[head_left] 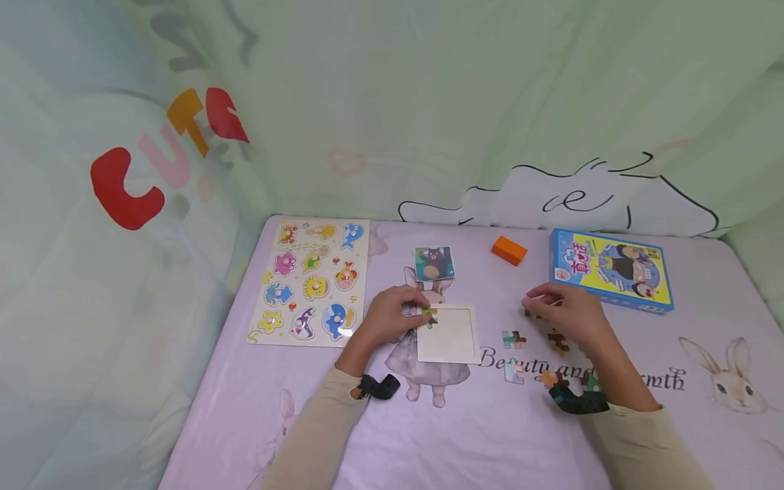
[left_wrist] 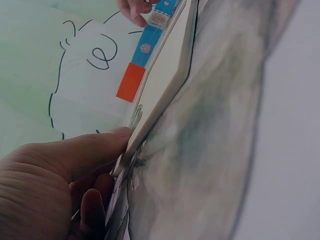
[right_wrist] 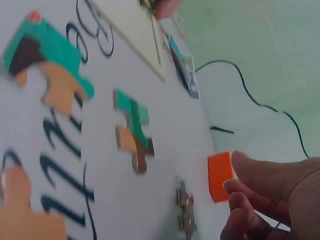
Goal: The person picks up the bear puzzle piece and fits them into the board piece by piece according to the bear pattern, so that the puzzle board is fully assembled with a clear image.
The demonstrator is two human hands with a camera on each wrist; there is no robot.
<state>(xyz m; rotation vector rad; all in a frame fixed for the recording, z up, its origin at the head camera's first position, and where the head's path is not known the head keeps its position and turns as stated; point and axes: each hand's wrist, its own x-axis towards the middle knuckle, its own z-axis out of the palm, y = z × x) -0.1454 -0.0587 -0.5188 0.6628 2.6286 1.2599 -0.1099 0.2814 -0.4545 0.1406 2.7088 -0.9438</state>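
My left hand [head_left: 392, 314] grips the upper left corner of a square, cream puzzle tray [head_left: 450, 344], thumb on top and other fingers curled at its edge. A small green-and-brown puzzle piece [head_left: 432, 319] lies in that corner, partly hidden by the fingertips. Over to the right, my right hand [head_left: 572, 313] hovers above loose jigsaw pieces, its fingers loosely bent. The right wrist view shows a gap between thumb and fingers, with nothing held there. Close below is one jigsaw piece [right_wrist: 186, 212]; a teal-and-orange piece [right_wrist: 132, 130] lies farther left in that view.
Behind the tray lies a square bear picture card [head_left: 434, 264]. An orange block [head_left: 509, 250] sits farther right, near a blue-and-yellow box [head_left: 612, 269]. On the left is a sea-animal peg board [head_left: 309, 282]. Curtain fabric [head_left: 392, 122] hangs along the table's back edge.
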